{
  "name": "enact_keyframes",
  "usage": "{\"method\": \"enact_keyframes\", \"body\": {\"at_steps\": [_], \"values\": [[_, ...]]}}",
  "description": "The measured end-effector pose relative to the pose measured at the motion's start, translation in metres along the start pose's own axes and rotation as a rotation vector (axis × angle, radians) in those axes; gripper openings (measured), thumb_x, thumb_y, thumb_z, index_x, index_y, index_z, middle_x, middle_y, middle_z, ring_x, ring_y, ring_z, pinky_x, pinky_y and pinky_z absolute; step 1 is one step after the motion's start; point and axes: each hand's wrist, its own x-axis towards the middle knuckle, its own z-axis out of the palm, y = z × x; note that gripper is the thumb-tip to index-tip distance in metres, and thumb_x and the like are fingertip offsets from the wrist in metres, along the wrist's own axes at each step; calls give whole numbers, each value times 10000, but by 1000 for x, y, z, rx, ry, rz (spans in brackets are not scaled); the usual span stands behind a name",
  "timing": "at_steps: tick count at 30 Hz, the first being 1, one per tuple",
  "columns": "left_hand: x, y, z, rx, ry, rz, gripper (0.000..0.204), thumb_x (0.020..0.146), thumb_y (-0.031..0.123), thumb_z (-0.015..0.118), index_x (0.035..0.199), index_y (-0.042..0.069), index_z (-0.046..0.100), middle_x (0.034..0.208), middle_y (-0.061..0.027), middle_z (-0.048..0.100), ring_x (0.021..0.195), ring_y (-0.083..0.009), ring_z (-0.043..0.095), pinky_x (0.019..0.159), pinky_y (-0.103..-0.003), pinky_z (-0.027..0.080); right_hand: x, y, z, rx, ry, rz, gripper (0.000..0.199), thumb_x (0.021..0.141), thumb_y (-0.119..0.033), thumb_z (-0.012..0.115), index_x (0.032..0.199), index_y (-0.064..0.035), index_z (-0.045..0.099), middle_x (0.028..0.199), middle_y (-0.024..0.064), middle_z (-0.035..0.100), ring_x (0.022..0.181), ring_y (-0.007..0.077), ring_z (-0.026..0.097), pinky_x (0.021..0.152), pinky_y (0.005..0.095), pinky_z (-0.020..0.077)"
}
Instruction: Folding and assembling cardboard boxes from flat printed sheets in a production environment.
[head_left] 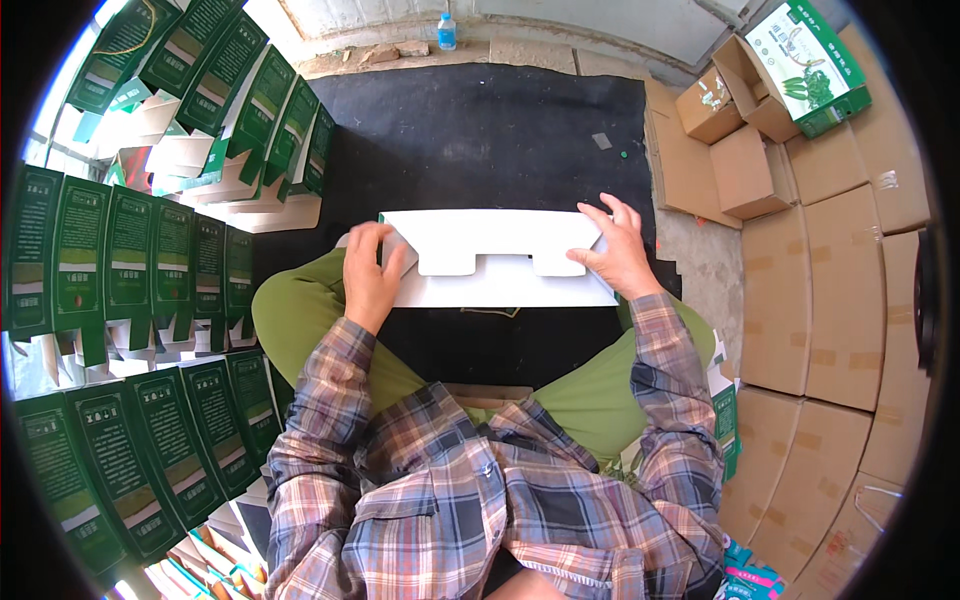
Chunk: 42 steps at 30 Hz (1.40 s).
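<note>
In front of me a cardboard carton (505,291) lies across my folded legs, its white side up. White flaps are folded over it, with two rounded tabs and a gap between them; thin green edges show at its ends. My left hand (372,275) grips its left end, fingers bent over the edge and thumb on the white face. At the opposite end my right hand (622,250) holds the carton, its thumb pressing near the right tab and its fingers raised along the edge.
Several green printed cartons (130,250) are stacked in rows on my left. Brown cardboard boxes (775,300) line the right side, with a green-white carton (808,68) on top. A black mat (470,140) covers the floor. A small bottle (446,32) stands by the far wall.
</note>
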Motion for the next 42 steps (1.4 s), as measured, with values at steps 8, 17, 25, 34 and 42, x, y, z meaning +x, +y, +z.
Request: {"method": "enact_keyframes", "body": {"at_steps": [8,17,25,34,42], "values": [[21,9,16,207,-158,33,789,611,239,828,1291,68,467,1231,-150,428,1164,-338,394,967,-420,388,-1,-8,13,-160,-22,-58,709,627,-332,810,1226,-83,525,1147,114,503,1174,303,384,927,420,396],[22,20,29,366,-99,-60,637,576,216,836,1125,85,541,1175,-130,464,1104,-339,432,863,-421,456,0,-13,30,-326,85,-48,610,628,-323,806,1125,-82,549,1098,78,502,1089,273,425,816,410,414],[38,-39,19,-515,60,-557,397,813,379,680,998,42,581,851,-60,589,714,-198,544,629,-366,463,10,71,19,682,147,575,360,878,-365,581,1005,-28,602,725,43,588,656,147,580,563,287,448],[13,-102,18,-917,-553,-984,575,856,204,650,1284,-80,391,1146,-176,575,941,-222,616,747,-339,525,-8,117,54,810,-323,810,537,901,-480,531,1009,34,645,952,97,661,845,162,609,768,297,463],[15,-56,-8,-997,-244,-833,584,957,411,432,1442,133,266,1109,-18,589,1017,-140,530,862,-451,401,-5,55,-5,1015,13,689,459,916,-471,493,1151,-77,523,1029,46,594,908,172,601,665,317,497]]}}
